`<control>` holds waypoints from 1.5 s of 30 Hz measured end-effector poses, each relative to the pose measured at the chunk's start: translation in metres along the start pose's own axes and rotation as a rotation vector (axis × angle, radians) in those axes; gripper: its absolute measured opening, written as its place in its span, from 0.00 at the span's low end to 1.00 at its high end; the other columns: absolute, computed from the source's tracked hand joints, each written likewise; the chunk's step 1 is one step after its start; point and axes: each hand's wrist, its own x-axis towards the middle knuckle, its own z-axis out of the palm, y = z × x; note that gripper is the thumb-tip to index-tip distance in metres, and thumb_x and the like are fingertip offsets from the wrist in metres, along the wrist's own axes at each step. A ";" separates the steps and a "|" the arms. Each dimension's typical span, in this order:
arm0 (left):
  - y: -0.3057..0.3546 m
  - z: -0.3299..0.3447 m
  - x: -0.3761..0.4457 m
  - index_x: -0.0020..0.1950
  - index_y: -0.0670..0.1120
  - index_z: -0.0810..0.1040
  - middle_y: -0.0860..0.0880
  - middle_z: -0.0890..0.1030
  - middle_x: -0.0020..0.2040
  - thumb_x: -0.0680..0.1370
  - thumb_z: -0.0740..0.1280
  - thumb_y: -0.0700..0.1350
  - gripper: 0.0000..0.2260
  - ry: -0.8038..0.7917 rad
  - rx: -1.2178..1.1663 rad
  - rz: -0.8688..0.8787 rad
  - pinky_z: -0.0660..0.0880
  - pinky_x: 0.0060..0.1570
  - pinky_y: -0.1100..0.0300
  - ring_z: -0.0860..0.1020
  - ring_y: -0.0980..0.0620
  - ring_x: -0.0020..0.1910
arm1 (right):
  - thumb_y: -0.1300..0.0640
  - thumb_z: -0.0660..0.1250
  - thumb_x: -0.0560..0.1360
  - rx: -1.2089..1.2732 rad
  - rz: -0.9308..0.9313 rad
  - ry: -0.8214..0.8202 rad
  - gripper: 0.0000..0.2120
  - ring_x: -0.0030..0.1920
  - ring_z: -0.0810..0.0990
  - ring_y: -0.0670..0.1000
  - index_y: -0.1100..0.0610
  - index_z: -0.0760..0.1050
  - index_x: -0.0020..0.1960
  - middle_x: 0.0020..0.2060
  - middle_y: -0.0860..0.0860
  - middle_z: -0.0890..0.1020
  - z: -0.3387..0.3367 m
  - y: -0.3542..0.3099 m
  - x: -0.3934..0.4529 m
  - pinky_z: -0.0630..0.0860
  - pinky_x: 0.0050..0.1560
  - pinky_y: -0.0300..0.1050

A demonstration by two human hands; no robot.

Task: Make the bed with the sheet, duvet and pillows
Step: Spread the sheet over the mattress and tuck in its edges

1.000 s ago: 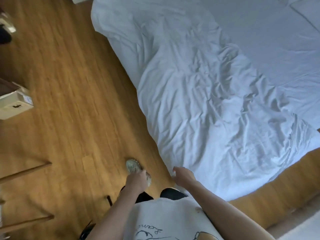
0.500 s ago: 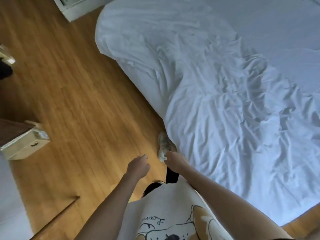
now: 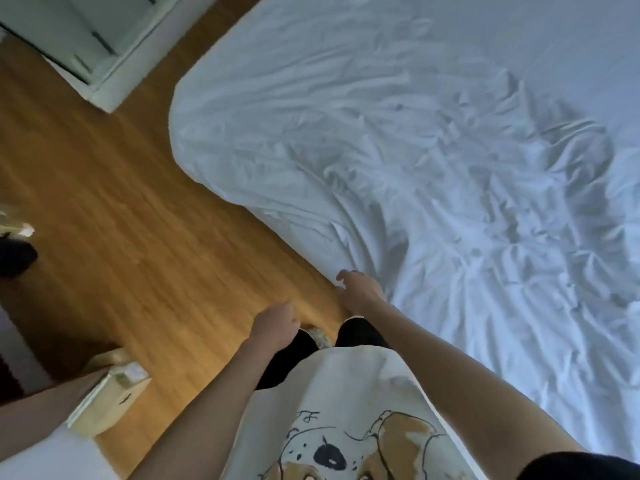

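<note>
A crumpled white duvet [image 3: 433, 188] covers the bed and hangs over its near edge down to the wooden floor. My right hand [image 3: 360, 289] hovers by that hanging edge with its fingers loosely spread, holding nothing. My left hand [image 3: 273, 322] hangs over the floor a little to the left, fingers loosely curled and empty. No pillows are in view.
Wooden floor [image 3: 131, 230] runs along the bed's left side. A white cabinet [image 3: 86, 39] stands at the top left. A small cream box [image 3: 107, 396] sits on the floor at lower left, and a dark object [image 3: 15, 259] lies at the left edge.
I have walked along the bed's edge toward its far corner. My right hand has lifted and opened its fingers near the duvet's hanging edge; the left hand stays empty.
</note>
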 end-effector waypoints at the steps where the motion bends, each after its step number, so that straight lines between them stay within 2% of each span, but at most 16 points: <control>1: -0.001 -0.021 0.017 0.62 0.47 0.71 0.49 0.77 0.51 0.80 0.57 0.47 0.12 0.017 0.022 0.036 0.73 0.47 0.55 0.77 0.44 0.53 | 0.55 0.58 0.80 0.023 0.022 0.013 0.15 0.59 0.76 0.55 0.55 0.72 0.65 0.59 0.53 0.77 -0.010 -0.005 0.014 0.74 0.55 0.49; 5: -0.007 -0.080 0.101 0.69 0.47 0.69 0.47 0.74 0.63 0.80 0.57 0.45 0.17 0.045 0.153 0.182 0.73 0.52 0.53 0.73 0.46 0.60 | 0.55 0.58 0.79 0.020 0.123 0.120 0.18 0.63 0.71 0.55 0.55 0.68 0.69 0.64 0.54 0.73 -0.032 -0.011 0.072 0.71 0.57 0.49; 8: -0.015 -0.093 0.185 0.70 0.46 0.68 0.46 0.71 0.65 0.78 0.62 0.43 0.19 0.174 0.321 0.389 0.72 0.59 0.51 0.70 0.45 0.65 | 0.51 0.61 0.79 -0.025 0.216 0.278 0.22 0.67 0.66 0.56 0.53 0.63 0.72 0.69 0.53 0.68 -0.023 0.000 0.120 0.70 0.60 0.48; 12: -0.029 -0.094 0.283 0.69 0.43 0.70 0.38 0.72 0.64 0.66 0.77 0.45 0.34 0.215 0.569 0.678 0.72 0.60 0.41 0.72 0.36 0.64 | 0.40 0.66 0.74 -0.096 0.385 0.330 0.41 0.74 0.55 0.63 0.50 0.48 0.78 0.76 0.58 0.56 0.011 0.015 0.179 0.58 0.71 0.59; 15: -0.042 -0.097 0.344 0.74 0.44 0.61 0.32 0.63 0.72 0.62 0.79 0.51 0.46 0.210 0.700 0.768 0.61 0.65 0.34 0.62 0.31 0.71 | 0.32 0.69 0.66 -0.126 0.450 0.338 0.53 0.74 0.53 0.66 0.50 0.42 0.78 0.76 0.62 0.53 0.040 0.024 0.218 0.56 0.70 0.66; 17: -0.050 -0.105 0.383 0.76 0.44 0.56 0.31 0.58 0.74 0.60 0.79 0.56 0.52 0.251 0.707 0.777 0.58 0.65 0.30 0.58 0.29 0.71 | 0.28 0.68 0.63 -0.122 0.454 0.343 0.57 0.75 0.52 0.67 0.52 0.43 0.78 0.76 0.64 0.52 0.058 0.034 0.243 0.54 0.70 0.67; 19: -0.059 -0.107 0.419 0.77 0.44 0.55 0.32 0.59 0.73 0.59 0.77 0.61 0.54 0.273 0.747 0.818 0.59 0.63 0.29 0.61 0.28 0.69 | 0.30 0.71 0.60 -0.139 0.475 0.430 0.56 0.71 0.59 0.69 0.55 0.51 0.77 0.73 0.65 0.60 0.073 0.043 0.266 0.60 0.68 0.67; 21: -0.065 -0.105 0.447 0.77 0.45 0.56 0.33 0.64 0.70 0.63 0.72 0.65 0.50 0.321 0.817 0.886 0.63 0.62 0.33 0.66 0.30 0.65 | 0.38 0.70 0.64 -0.188 0.483 0.633 0.45 0.64 0.68 0.68 0.56 0.57 0.74 0.66 0.64 0.69 0.086 0.051 0.285 0.66 0.64 0.64; 23: -0.069 -0.099 0.469 0.76 0.47 0.60 0.35 0.70 0.63 0.65 0.67 0.65 0.44 0.440 0.819 0.946 0.67 0.57 0.38 0.70 0.34 0.59 | 0.43 0.63 0.69 -0.221 0.476 0.864 0.32 0.56 0.72 0.66 0.57 0.64 0.68 0.57 0.62 0.75 0.096 0.060 0.299 0.69 0.59 0.62; 26: -0.074 -0.088 0.484 0.72 0.48 0.66 0.39 0.73 0.58 0.66 0.68 0.61 0.38 0.585 0.737 0.986 0.68 0.54 0.42 0.72 0.37 0.55 | 0.42 0.64 0.69 -0.279 0.457 1.021 0.28 0.50 0.75 0.64 0.59 0.72 0.62 0.49 0.61 0.77 0.105 0.072 0.308 0.72 0.50 0.58; 30: -0.080 -0.084 0.481 0.64 0.45 0.71 0.39 0.75 0.52 0.68 0.68 0.58 0.29 0.651 0.612 1.060 0.67 0.46 0.45 0.72 0.38 0.48 | 0.40 0.65 0.66 -0.277 0.459 1.025 0.28 0.46 0.76 0.62 0.59 0.76 0.57 0.47 0.60 0.78 0.103 0.070 0.306 0.72 0.43 0.53; 33: -0.084 -0.087 0.468 0.54 0.42 0.72 0.40 0.75 0.46 0.69 0.71 0.52 0.20 0.672 0.536 1.108 0.67 0.42 0.47 0.73 0.39 0.43 | 0.46 0.65 0.64 -0.247 0.397 1.005 0.21 0.39 0.78 0.61 0.60 0.76 0.50 0.40 0.58 0.79 0.094 0.058 0.294 0.72 0.35 0.49; 37: -0.106 -0.090 0.433 0.45 0.40 0.74 0.41 0.75 0.38 0.75 0.65 0.50 0.13 0.659 0.397 1.182 0.72 0.36 0.48 0.75 0.40 0.37 | 0.53 0.61 0.65 -0.167 0.266 0.935 0.12 0.30 0.78 0.60 0.61 0.73 0.42 0.31 0.56 0.78 0.100 0.027 0.265 0.62 0.28 0.42; 39: -0.134 -0.091 0.412 0.43 0.40 0.74 0.42 0.75 0.37 0.77 0.62 0.48 0.11 0.641 0.393 1.225 0.72 0.34 0.49 0.74 0.41 0.35 | 0.52 0.60 0.65 -0.147 0.205 0.899 0.11 0.29 0.78 0.59 0.59 0.73 0.41 0.30 0.54 0.78 0.121 0.002 0.248 0.62 0.27 0.40; 42: -0.184 -0.096 0.388 0.43 0.39 0.77 0.42 0.76 0.37 0.80 0.57 0.45 0.14 0.610 0.426 1.319 0.71 0.35 0.49 0.74 0.41 0.35 | 0.53 0.59 0.63 -0.130 0.147 0.848 0.12 0.29 0.78 0.58 0.57 0.74 0.43 0.32 0.53 0.78 0.159 -0.034 0.231 0.69 0.24 0.43; 45: -0.220 -0.092 0.388 0.48 0.41 0.75 0.42 0.77 0.40 0.76 0.60 0.44 0.08 0.563 0.642 1.311 0.70 0.38 0.48 0.74 0.42 0.38 | 0.56 0.72 0.58 -0.235 0.118 0.720 0.15 0.31 0.77 0.57 0.56 0.75 0.44 0.33 0.53 0.77 0.196 -0.056 0.235 0.71 0.26 0.44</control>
